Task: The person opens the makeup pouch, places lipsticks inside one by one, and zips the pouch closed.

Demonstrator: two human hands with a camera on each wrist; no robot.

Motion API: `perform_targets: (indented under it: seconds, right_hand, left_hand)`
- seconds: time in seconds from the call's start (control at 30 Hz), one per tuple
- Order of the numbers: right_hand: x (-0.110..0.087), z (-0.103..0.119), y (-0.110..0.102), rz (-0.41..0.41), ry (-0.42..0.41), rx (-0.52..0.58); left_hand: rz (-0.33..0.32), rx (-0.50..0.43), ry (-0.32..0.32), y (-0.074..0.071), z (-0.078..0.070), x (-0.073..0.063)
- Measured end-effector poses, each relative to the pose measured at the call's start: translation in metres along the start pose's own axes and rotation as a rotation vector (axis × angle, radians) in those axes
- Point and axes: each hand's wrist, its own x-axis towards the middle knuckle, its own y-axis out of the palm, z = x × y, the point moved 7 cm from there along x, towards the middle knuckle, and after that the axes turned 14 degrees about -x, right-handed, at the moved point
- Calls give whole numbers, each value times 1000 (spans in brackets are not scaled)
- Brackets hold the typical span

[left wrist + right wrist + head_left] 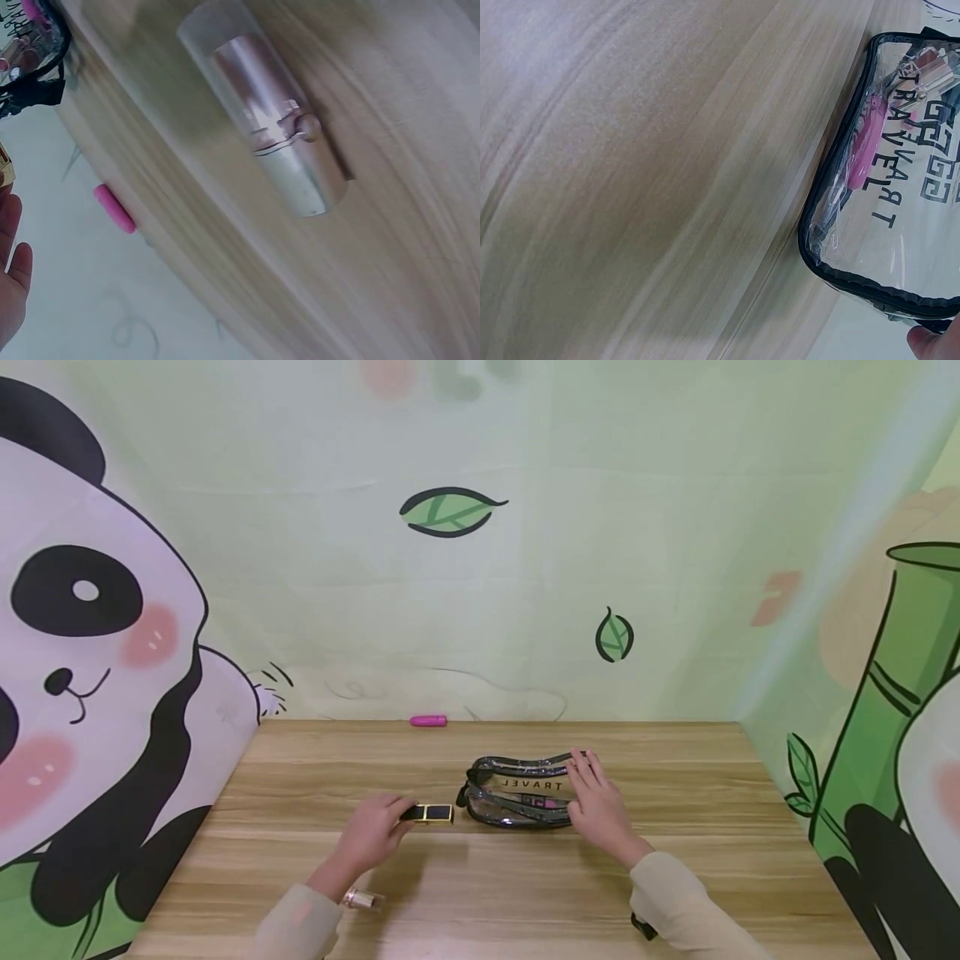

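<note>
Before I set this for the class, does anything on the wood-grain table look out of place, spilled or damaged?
A bright pink, rounded tube lies alone at the far edge of the wood-grain table, apart from the clear, black-trimmed plastic pouch, so it looks somewhat stray. Nothing looks spilled or damaged.

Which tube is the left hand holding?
The black, gold-trimmed tube; the pink tube at the far edge and the clear-capped tube lie on the table, unheld.

Bright diffuse light, soft shadows on the table (517, 902), wrist views slightly soft
</note>
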Motion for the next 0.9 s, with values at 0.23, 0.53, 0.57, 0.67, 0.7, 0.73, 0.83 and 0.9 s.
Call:
perform_targets:
  seconds: [0.23,0.53,0.57,0.67,0.7,0.73,0.83,0.9]
  right_hand:
    - [0,0,-1,7,-3,-10]
    - [0,0,-3,16,-1,-4]
    - [0,0,-3,18,-1,-5]
    - [0,0,-3,24,1,-10]
    - [0,1,-3,26,2,-9]
    - [0,1,-3,28,3,-9]
    - [0,1,-3,33,6,-7]
    - [-1,1,-3,33,6,-4]
  left_hand:
    - [-22,-11,20,-3,-5,10]
    - [-41,-18,47,-8,-15,26]
    - [-40,-18,46,-8,-16,28]
    - [-35,-11,32,-8,-19,33]
    - [-31,-11,26,-7,-20,35]
    - [-28,-6,23,-6,-21,37]
    - [-22,0,30,-3,-24,41]
    - [-21,-8,43,-1,-26,44]
